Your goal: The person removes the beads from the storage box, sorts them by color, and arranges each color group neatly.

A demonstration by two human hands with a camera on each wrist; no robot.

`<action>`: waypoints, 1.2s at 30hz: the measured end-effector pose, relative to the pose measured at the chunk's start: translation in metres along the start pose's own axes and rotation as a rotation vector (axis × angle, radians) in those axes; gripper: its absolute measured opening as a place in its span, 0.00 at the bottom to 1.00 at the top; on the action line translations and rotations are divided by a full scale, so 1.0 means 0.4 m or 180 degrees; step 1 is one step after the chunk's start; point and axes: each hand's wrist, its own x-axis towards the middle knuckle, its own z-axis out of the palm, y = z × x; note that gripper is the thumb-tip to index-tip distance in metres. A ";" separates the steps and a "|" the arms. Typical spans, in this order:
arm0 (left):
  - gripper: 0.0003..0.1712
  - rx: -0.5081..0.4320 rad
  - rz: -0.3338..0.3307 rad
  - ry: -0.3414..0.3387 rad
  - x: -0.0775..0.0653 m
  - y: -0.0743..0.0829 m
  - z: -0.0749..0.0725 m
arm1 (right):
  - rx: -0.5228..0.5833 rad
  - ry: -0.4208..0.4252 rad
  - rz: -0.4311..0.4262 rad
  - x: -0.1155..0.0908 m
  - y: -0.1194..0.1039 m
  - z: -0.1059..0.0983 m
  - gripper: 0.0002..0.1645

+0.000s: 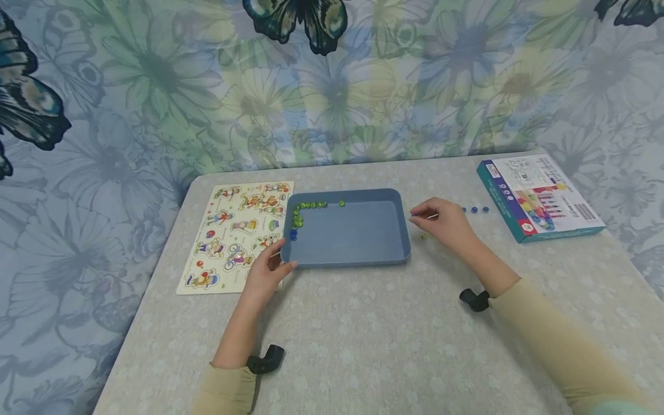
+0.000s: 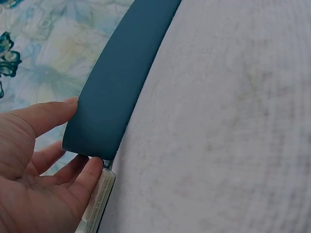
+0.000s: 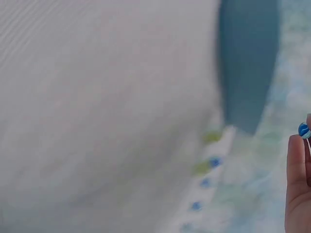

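While the left hand grips the shallow, rounded-rectangular blue-grey tray at its eight o'clock corner, the right hand, just off the tray's three o'clock edge, pinches a small, round, blue-and-white swirled marble, which sits at that hand's nine o'clock in the head view.

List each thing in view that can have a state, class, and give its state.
Tray: flat, green marbles and blue marbles inside
Left hand: holds the tray's near-left corner
Right hand: pinches a blue-and-white marble
Outer blue marbles: loose on the table
Picture board: flat, pictures up
Box: flat, apparently closed
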 end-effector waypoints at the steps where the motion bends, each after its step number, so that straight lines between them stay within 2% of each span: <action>1: 0.39 -0.0001 0.0000 0.0010 0.000 0.000 0.000 | -0.0023 -0.0012 0.0097 0.003 0.020 -0.006 0.11; 4: 0.38 -0.0016 0.0000 0.0007 -0.001 0.001 -0.002 | -0.0143 -0.0179 0.0359 0.014 0.067 -0.010 0.11; 8: 0.38 -0.0053 0.0012 -0.0023 -0.004 0.000 -0.001 | -0.0373 -0.0385 0.0499 0.034 0.099 -0.005 0.10; 19: 0.38 -0.0040 -0.0013 -0.0010 -0.003 0.008 0.002 | -0.0704 -0.0538 0.0459 0.067 0.124 0.008 0.07; 28: 0.38 -0.0047 -0.0036 0.0004 -0.001 0.007 0.003 | -0.0701 -0.0545 0.0430 0.067 0.128 0.013 0.07; 36: 0.39 -0.0029 0.0047 0.0000 -0.001 0.002 0.002 | -0.0653 -0.0573 0.0480 0.061 0.122 0.009 0.08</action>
